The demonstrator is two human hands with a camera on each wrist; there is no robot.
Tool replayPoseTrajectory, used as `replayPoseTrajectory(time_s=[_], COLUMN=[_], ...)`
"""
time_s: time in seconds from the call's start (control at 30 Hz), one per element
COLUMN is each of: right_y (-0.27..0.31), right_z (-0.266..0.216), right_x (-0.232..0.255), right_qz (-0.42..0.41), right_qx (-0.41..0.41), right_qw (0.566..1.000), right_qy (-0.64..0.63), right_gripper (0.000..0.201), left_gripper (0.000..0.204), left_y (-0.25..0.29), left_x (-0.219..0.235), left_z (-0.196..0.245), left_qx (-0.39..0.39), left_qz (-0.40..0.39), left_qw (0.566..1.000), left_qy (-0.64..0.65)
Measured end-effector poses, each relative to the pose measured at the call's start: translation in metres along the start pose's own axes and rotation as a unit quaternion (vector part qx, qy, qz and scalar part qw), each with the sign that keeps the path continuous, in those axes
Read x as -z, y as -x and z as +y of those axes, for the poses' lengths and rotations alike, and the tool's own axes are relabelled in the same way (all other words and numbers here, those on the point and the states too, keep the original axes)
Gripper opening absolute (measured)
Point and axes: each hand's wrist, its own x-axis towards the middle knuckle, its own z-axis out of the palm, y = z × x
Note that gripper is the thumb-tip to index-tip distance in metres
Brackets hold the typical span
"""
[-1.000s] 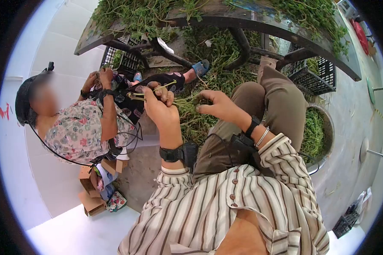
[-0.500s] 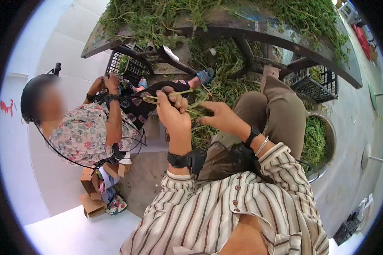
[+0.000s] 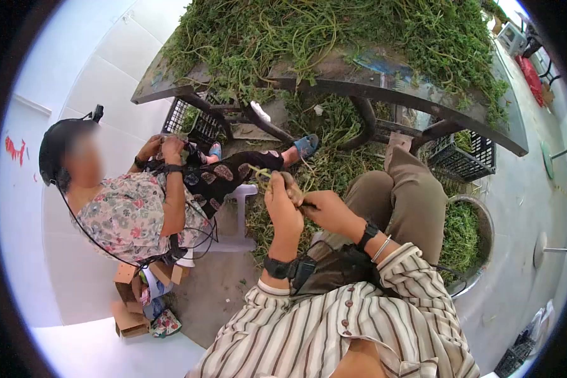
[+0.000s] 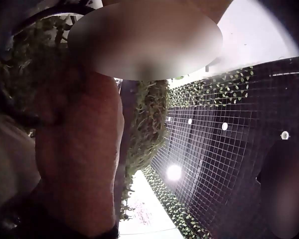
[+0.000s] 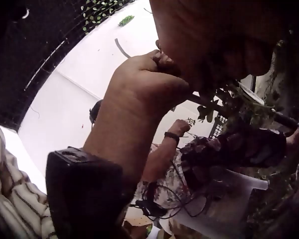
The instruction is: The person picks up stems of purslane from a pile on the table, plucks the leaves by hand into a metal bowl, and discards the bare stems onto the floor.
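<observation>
My left hand (image 3: 283, 200) grips a few thin green plant stems (image 3: 257, 171), whose ends poke out past the thumb. Close against it, the curled fingers of my right hand (image 3: 329, 211) pinch the same stems near the left fingertips. In the right wrist view the left hand (image 5: 144, 84) meets the dark underside of the right hand (image 5: 214, 35), and small leaves (image 5: 207, 110) hang below them. The left wrist view is dim, with the left hand (image 4: 79, 149) filling its left side and the stems hidden.
A table (image 3: 334, 66) heaped with leafy greens (image 3: 283, 31) stands ahead. Black crates (image 3: 463, 157) sit beneath it, and more greens (image 3: 334, 135) cover the floor. A round tub (image 3: 485, 220) of greens is at right. Another person (image 3: 126, 195) sits at left beside cardboard boxes (image 3: 129, 318).
My right hand has closed in on the left hand, from apart to meeting at the stems. Both hands sit lower and further right in view, and more of the table shows.
</observation>
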Motion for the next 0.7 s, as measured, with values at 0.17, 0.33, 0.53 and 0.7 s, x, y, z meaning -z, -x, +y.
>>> replayPoseTrajectory(time_s=[0.17,0.33,0.53,0.7], right_y=[-0.008,-0.011,-0.015,-0.018], right_z=[0.011,0.021,0.031,0.03], right_x=[-0.003,-0.006,-0.008,-0.006], right_qz=[-0.02,-0.02,-0.028,-0.011], right_qx=[0.025,0.069,0.07,0.067], right_qw=[0.985,0.979,0.977,0.976], right_qy=[0.17,0.189,0.201,0.208], right_gripper=[0.009,0.008,0.011,0.006], left_gripper=[0.032,0.03,0.029,0.029], left_y=[-0.001,-0.005,-0.006,-0.005], left_x=[0.003,0.01,0.01,0.007], left_z=[-0.007,-0.01,-0.01,-0.007], left_qx=[0.018,0.025,0.027,0.016], left_qz=[0.024,0.033,0.044,0.041], left_qw=[1.0,0.999,0.999,0.999], left_qy=[-0.007,-0.016,-0.009,-0.008])
